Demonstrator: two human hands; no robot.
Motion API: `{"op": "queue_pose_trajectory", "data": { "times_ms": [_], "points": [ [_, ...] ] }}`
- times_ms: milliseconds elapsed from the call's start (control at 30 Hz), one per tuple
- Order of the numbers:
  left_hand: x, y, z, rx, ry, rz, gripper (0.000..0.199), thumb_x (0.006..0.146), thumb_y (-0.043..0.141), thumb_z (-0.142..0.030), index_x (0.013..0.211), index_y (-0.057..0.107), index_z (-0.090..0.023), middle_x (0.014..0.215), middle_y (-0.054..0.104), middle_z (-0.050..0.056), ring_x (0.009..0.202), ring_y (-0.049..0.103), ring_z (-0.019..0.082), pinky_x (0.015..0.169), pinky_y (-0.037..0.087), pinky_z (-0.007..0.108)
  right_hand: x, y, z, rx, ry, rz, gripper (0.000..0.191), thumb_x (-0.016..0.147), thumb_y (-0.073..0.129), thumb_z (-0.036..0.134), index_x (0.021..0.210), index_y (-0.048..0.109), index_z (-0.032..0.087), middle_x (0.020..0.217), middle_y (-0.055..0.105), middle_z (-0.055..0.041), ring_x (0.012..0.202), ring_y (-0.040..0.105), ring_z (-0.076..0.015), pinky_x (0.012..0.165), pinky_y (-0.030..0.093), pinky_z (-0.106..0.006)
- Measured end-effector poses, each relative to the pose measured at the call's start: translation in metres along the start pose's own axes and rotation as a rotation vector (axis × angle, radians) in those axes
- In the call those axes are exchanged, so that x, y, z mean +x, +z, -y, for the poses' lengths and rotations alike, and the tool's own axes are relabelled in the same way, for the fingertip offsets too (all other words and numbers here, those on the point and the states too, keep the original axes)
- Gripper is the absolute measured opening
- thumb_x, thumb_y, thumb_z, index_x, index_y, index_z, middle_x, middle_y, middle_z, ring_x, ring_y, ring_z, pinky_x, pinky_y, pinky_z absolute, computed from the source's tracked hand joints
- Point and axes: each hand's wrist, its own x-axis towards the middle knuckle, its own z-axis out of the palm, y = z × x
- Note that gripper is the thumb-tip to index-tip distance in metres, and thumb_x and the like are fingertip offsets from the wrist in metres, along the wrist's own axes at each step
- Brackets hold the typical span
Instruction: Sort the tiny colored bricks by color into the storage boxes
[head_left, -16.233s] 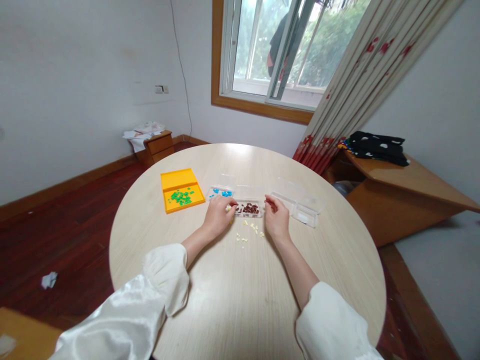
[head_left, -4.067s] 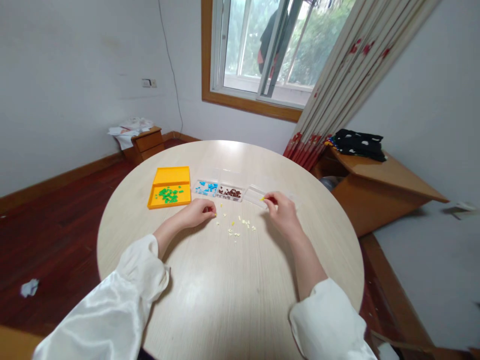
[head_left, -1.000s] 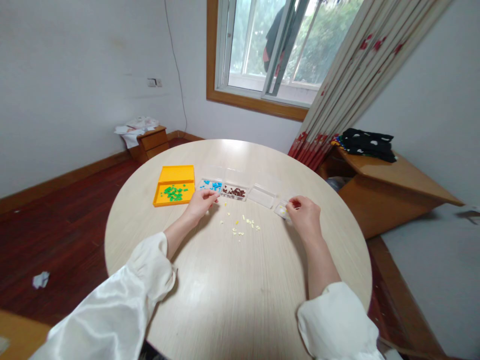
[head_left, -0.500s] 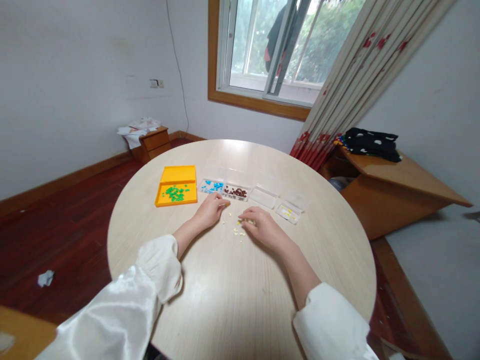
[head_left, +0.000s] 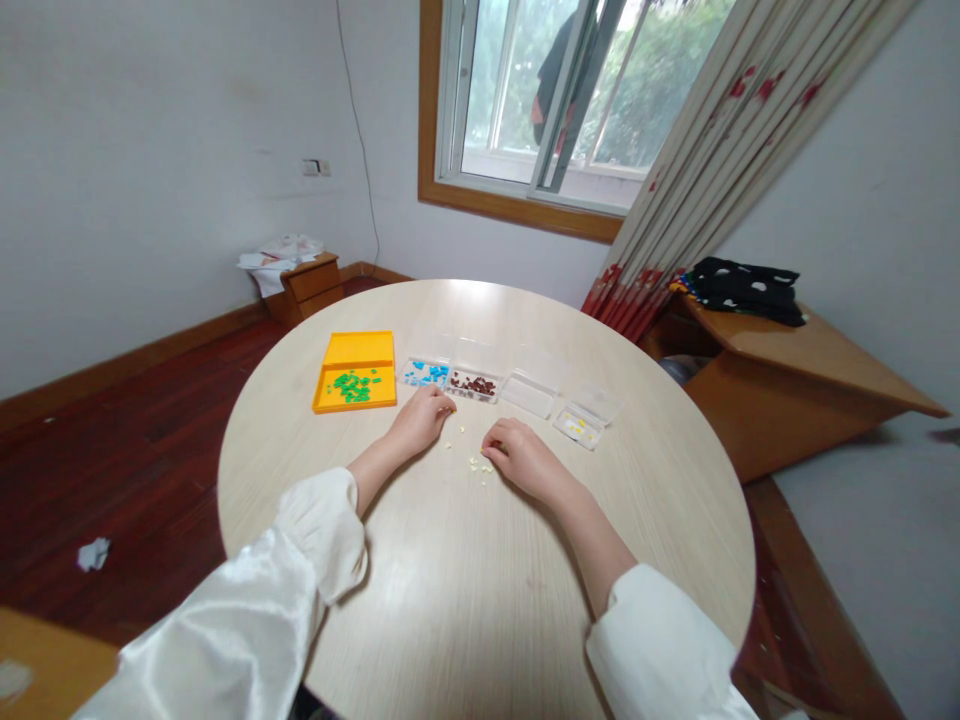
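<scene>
My left hand (head_left: 421,420) pinches a small yellow piece (head_left: 453,409) at its fingertips, just in front of the clear box of brown pieces (head_left: 472,386). To its right, my right hand (head_left: 516,455) is closed over the table, fingers curled, with a speck of yellow at the fingertips. Several pale yellow pieces (head_left: 474,464) lie between and below the hands. An open orange box (head_left: 358,350) holds green pieces (head_left: 352,386). Beside it, a clear box has blue pieces (head_left: 431,373). Farther right are a bare clear box (head_left: 529,394) and a small one with yellow pieces (head_left: 580,425).
All of this is on a round wooden table (head_left: 487,600). A tilted brown cabinet (head_left: 780,390) with black cloth (head_left: 746,290) stands at the right. Behind are a curtain (head_left: 720,150), a window and a small drawer unit (head_left: 313,282).
The fingers of my right hand have closed together and curled down over the pieces. My left hand has barely moved and keeps its pinch.
</scene>
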Motion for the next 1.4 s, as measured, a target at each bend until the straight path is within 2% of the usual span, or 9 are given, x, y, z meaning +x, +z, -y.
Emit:
{"op": "queue_pose_trajectory", "data": {
  "times_ms": [367, 900, 1200, 1400],
  "points": [
    [0.001, -0.006, -0.008, -0.015, -0.013, 0.043, 0.012, 0.081, 0.056, -0.015, 0.085, 0.067, -0.013, 0.086, 0.063, 0.009, 0.087, 0.056, 0.021, 0.082, 0.044, 0.033, 0.0, 0.0, -0.001, 0.001, -0.003, -0.062, 0.009, 0.083, 0.055, 0.01, 0.077, 0.059, 0.015, 0.081, 0.062, -0.0056, 0.081, 0.054, -0.0169, 0.076, 0.041, -0.029],
    [0.001, -0.01, -0.015, 0.14, -0.04, 0.089, 0.02, 0.084, 0.049, -0.011, 0.083, 0.068, -0.014, 0.084, 0.063, 0.009, 0.085, 0.058, 0.021, 0.077, 0.044, 0.03, -0.001, -0.002, 0.001, 0.053, 0.066, -0.059, 0.007, 0.084, 0.054, 0.013, 0.079, 0.06, 0.015, 0.082, 0.064, -0.0062, 0.077, 0.056, -0.016, 0.072, 0.041, -0.028],
    [0.001, -0.014, -0.015, 0.156, -0.09, 0.091, 0.02, 0.085, 0.048, -0.015, 0.083, 0.068, -0.015, 0.083, 0.062, 0.008, 0.083, 0.057, 0.021, 0.074, 0.043, 0.03, -0.002, -0.002, 0.001, 0.096, 0.08, -0.113, 0.008, 0.083, 0.052, 0.013, 0.08, 0.06, 0.016, 0.081, 0.065, -0.0056, 0.076, 0.057, -0.0154, 0.073, 0.041, -0.028],
    [0.0, -0.013, -0.01, 0.061, -0.091, 0.007, 0.015, 0.083, 0.051, -0.018, 0.081, 0.066, -0.017, 0.083, 0.062, 0.007, 0.082, 0.056, 0.019, 0.075, 0.043, 0.03, -0.002, -0.001, -0.001, 0.118, 0.069, -0.147, 0.01, 0.082, 0.051, 0.013, 0.08, 0.06, 0.016, 0.081, 0.066, -0.006, 0.076, 0.058, -0.0157, 0.073, 0.042, -0.028]
  ]
}}
